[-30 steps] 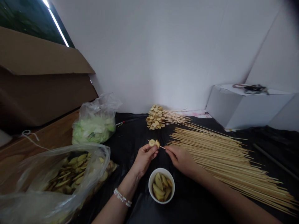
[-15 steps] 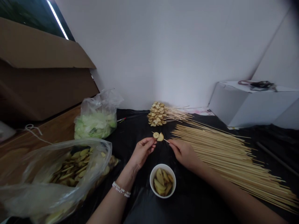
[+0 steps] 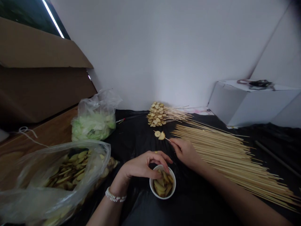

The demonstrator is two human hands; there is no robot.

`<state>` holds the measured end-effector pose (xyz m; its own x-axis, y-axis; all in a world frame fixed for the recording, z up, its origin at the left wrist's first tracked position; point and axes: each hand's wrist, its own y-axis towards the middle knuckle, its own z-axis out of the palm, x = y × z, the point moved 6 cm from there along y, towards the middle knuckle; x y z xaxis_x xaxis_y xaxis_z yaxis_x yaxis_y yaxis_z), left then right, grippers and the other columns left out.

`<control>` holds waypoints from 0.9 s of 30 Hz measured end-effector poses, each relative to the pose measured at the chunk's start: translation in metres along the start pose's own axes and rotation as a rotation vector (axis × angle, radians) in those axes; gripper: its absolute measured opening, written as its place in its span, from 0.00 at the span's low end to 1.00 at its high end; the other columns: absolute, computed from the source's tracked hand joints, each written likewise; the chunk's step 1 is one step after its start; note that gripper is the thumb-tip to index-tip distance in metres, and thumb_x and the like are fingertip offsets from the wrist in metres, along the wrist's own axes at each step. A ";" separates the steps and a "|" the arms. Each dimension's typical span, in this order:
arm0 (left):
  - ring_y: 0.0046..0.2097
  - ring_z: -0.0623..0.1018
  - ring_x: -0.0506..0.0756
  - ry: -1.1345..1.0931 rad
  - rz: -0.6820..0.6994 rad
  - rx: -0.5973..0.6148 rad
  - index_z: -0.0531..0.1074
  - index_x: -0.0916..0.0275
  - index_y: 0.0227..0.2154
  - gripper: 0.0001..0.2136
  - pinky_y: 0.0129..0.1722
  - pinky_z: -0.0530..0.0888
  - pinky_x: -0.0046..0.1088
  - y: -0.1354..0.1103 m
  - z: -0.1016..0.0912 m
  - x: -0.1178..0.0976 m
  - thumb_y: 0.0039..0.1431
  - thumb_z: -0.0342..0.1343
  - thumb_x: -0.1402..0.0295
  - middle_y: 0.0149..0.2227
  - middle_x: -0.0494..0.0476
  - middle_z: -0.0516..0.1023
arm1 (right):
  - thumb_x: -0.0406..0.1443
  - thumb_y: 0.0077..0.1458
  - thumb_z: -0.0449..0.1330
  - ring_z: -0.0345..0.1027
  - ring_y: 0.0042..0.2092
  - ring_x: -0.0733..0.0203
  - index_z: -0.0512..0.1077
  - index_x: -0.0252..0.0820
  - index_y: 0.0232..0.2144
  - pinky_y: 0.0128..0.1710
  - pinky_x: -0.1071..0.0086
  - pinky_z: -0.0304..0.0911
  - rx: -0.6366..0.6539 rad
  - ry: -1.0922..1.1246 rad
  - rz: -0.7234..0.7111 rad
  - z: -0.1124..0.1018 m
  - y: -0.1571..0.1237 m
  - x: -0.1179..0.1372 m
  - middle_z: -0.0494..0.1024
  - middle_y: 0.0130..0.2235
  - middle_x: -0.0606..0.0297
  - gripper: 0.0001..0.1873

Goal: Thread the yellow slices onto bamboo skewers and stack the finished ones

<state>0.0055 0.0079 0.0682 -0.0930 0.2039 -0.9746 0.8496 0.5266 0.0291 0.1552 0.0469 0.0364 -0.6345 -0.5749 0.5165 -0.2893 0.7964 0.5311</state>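
Note:
My right hand (image 3: 185,150) is closed around the lower end of a thin wooden skewer (image 3: 167,139). Two pale potato slices (image 3: 161,135) are threaded near the skewer's far end, over the black sheet. My left hand (image 3: 148,164), with a beaded bracelet at its wrist, arches over a white bowl (image 3: 174,187). Its thumb and fingers are apart and reach in at the bowl's far left rim. Inside the bowl lie several potato slices (image 3: 162,187); the fingertips touch or nearly touch them.
A pile of loaded skewers (image 3: 156,114) lies by the wall. Bare skewers (image 3: 225,157) spread over the right side. At left stand an open plastic bag of slices (image 3: 70,171) and a bag of pale green leaves (image 3: 94,124). A cardboard box (image 3: 42,84) and a white box (image 3: 249,103) flank the sheet.
My left hand has let go of the slices on the skewer and moved down to the bowl, its fingers spreading. My right hand still holds the skewer in nearly the same place.

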 end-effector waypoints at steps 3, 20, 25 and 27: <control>0.48 0.74 0.58 0.153 0.019 -0.029 0.79 0.58 0.36 0.11 0.49 0.69 0.34 0.001 0.005 -0.009 0.48 0.60 0.73 0.48 0.59 0.74 | 0.33 0.61 0.48 0.71 0.39 0.60 0.73 0.41 0.39 0.40 0.69 0.64 0.003 -0.009 0.009 0.000 0.000 0.000 0.79 0.37 0.61 0.14; 0.37 0.79 0.50 -0.675 -0.004 -0.826 0.72 0.64 0.33 0.09 0.34 0.73 0.20 -0.003 -0.057 0.064 0.50 0.64 0.69 0.36 0.58 0.79 | 0.34 0.61 0.48 0.72 0.38 0.60 0.73 0.43 0.38 0.40 0.69 0.64 -0.002 0.007 -0.001 -0.005 0.000 0.004 0.79 0.38 0.61 0.14; 0.37 0.78 0.48 -0.816 0.015 -0.933 0.74 0.65 0.33 0.09 0.37 0.74 0.17 -0.004 -0.064 0.081 0.47 0.64 0.76 0.34 0.55 0.78 | 0.34 0.61 0.48 0.72 0.41 0.59 0.73 0.43 0.40 0.43 0.67 0.64 0.012 -0.016 -0.004 -0.002 -0.002 0.008 0.79 0.41 0.60 0.14; 0.36 0.77 0.47 -0.859 0.015 -0.933 0.74 0.65 0.34 0.09 0.35 0.74 0.17 -0.005 -0.063 0.080 0.47 0.64 0.78 0.33 0.54 0.77 | 0.34 0.62 0.47 0.72 0.41 0.59 0.73 0.43 0.41 0.43 0.67 0.64 0.034 -0.030 -0.025 0.000 -0.003 0.011 0.79 0.41 0.60 0.14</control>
<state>-0.0385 0.0736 0.0043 0.5762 -0.2008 -0.7923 0.1283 0.9796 -0.1550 0.1489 0.0387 0.0403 -0.6481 -0.5894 0.4822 -0.3296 0.7879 0.5202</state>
